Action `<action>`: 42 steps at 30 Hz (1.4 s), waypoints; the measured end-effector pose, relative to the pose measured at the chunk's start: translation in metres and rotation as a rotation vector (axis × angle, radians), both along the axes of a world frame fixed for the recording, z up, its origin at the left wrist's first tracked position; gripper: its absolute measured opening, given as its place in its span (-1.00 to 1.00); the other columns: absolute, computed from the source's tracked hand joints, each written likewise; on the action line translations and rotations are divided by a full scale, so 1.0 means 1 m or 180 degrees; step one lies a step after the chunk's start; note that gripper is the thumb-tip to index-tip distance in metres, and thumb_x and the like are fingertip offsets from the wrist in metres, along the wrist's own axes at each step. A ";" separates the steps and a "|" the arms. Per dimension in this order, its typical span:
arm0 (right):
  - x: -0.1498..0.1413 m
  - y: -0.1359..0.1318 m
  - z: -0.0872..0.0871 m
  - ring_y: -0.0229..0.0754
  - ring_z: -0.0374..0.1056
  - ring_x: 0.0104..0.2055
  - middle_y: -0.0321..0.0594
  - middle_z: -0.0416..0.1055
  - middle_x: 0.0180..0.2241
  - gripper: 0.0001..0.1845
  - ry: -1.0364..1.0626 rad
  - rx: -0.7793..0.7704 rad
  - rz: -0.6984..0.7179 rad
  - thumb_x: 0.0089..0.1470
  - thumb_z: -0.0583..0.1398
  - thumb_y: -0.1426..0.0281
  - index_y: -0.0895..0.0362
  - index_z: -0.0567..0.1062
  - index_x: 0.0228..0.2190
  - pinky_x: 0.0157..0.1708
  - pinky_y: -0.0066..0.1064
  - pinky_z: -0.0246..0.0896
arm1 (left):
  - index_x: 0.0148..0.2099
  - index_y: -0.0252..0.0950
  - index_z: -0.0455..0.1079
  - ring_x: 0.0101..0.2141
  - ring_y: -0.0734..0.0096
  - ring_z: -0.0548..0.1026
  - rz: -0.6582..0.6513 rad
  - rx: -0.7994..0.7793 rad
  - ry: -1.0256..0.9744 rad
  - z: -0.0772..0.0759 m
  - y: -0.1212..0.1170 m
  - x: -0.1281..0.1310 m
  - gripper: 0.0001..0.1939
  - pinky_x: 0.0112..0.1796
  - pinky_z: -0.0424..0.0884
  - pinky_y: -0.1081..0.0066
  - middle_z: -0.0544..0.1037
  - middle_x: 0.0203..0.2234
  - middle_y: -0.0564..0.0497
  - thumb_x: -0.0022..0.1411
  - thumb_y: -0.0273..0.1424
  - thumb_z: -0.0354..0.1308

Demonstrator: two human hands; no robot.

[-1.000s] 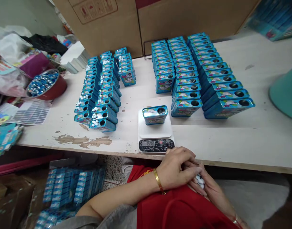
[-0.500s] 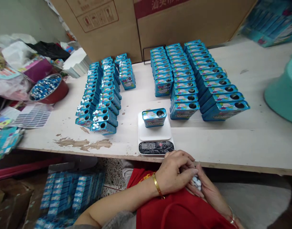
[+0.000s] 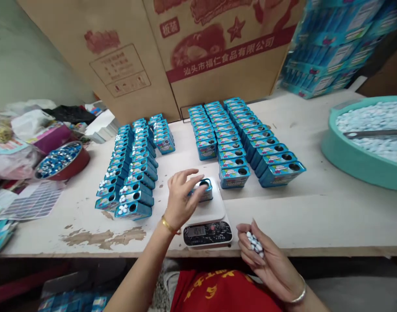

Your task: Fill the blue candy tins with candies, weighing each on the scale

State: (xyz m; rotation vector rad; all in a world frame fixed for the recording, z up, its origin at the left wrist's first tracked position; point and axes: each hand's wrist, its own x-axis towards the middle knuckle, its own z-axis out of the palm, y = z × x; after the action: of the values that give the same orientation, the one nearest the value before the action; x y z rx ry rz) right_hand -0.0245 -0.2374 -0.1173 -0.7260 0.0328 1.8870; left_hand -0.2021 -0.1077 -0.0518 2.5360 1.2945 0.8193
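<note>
On the white digital scale [image 3: 221,211] stands a blue candy tin [image 3: 207,195] with a round hole in its top. My left hand [image 3: 182,195], a gold bangle at its wrist, hovers at the tin's left side and partly hides it. Its thumb and fingers are apart, with nothing visible between them. My right hand [image 3: 266,260] is cupped at the table edge, right of the scale, and holds a small heap of white candies [image 3: 255,245] in its curled fingers. Digits show on the scale's display [image 3: 196,231], blurred.
Rows of blue tins [image 3: 279,167] stand right of centre. Left rows of tins [image 3: 133,209] carry white candies on their tops. A green tub [image 3: 363,162] of candies with a metal scoop [image 3: 376,134] is at right, a red bowl [image 3: 68,171] of wrapped pieces at left. Cartons [image 3: 114,56] stand behind.
My hands have parted. The left has moved up and left to the tin on the scale; the right stays near the table edge with the candies. The view has tilted up and turned right.
</note>
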 end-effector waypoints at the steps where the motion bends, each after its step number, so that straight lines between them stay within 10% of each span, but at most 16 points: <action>1: 0.003 0.002 -0.003 -0.54 -0.22 -0.69 -0.42 0.15 -0.60 -0.64 -0.0057 -0.0004 -0.0044 0.02 0.24 0.14 0.22 0.53 -0.36 -0.71 -0.62 -0.16 | 0.07 -0.20 0.30 -0.02 0.23 0.34 -0.0091 -0.0114 0.0233 -0.001 0.003 -0.006 -0.60 -0.03 0.16 0.20 0.40 -0.01 -0.09 0.20 -0.22 0.13; 9: 0.019 0.019 -0.025 -0.54 -0.17 -0.69 -0.40 0.18 -0.59 -0.61 -0.0631 0.0021 -0.0322 -0.02 0.27 0.13 0.23 0.53 -0.34 -0.71 -0.61 -0.19 | 0.01 -0.23 0.30 -0.17 0.26 0.38 -0.0099 0.0185 0.1004 -0.003 0.080 0.001 -0.66 -0.18 0.14 0.28 0.45 -0.17 -0.05 0.21 -0.25 0.11; 19: 0.015 0.018 -0.034 -0.51 -0.15 -0.66 -0.41 0.18 -0.58 -0.58 -0.0679 -0.0174 -0.0268 -0.05 0.27 0.09 0.19 0.51 -0.31 -0.67 -0.59 -0.17 | 0.10 -0.19 0.27 -0.05 0.16 0.29 -0.0091 0.0642 0.1129 -0.050 0.151 0.033 -0.54 -0.11 0.14 0.24 0.36 -0.02 -0.11 0.18 -0.17 0.12; 26: 0.018 0.018 -0.039 -0.49 -0.09 -0.64 -0.42 0.14 -0.63 -0.50 -0.0721 -0.0540 -0.0072 -0.18 0.34 0.06 0.20 0.53 -0.31 -0.61 -0.60 0.00 | 0.06 -0.30 0.27 0.00 0.06 0.23 0.2221 0.0404 0.1514 -0.026 0.199 -0.015 -0.63 -0.09 0.16 0.16 0.28 0.02 -0.22 0.21 -0.35 -0.01; 30: 0.017 0.019 -0.037 -0.51 -0.09 -0.65 -0.41 0.20 -0.60 -0.53 -0.0812 -0.0411 -0.0058 -0.16 0.34 0.08 0.20 0.53 -0.31 -0.65 -0.61 -0.03 | -0.13 -0.33 0.41 0.04 -0.02 0.20 0.2111 0.0137 0.2070 -0.018 0.218 -0.040 -0.75 -0.05 0.14 0.07 0.29 0.02 -0.25 0.14 -0.44 0.02; 35: 0.018 0.020 -0.032 -0.50 -0.02 -0.67 -0.40 0.24 -0.60 -0.59 -0.0866 -0.0203 -0.0124 -0.11 0.33 0.15 0.21 0.53 -0.29 -0.69 -0.64 0.00 | -0.22 -0.31 0.45 0.04 0.04 0.24 0.1373 0.0041 0.2513 0.006 0.194 -0.040 -0.81 0.02 0.10 0.09 0.36 -0.05 -0.18 0.16 -0.43 0.03; 42: 0.019 0.023 -0.025 -0.33 0.38 -0.49 -0.13 0.48 -0.46 -0.77 -0.0483 -0.0566 -0.0298 0.15 0.14 0.39 0.29 0.54 -0.36 -0.55 -0.60 0.34 | -0.24 -0.32 0.43 -0.27 0.25 0.43 0.0111 -0.0043 0.2880 0.061 0.064 -0.008 -0.76 -0.30 0.29 0.33 0.42 -0.27 -0.11 0.24 -0.29 0.02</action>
State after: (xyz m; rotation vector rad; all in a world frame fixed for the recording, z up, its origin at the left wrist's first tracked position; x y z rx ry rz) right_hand -0.0055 -0.2148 -0.1425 -0.9712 0.1375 1.7500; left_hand -0.2100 -0.0435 0.0088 2.9714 1.5094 -0.4268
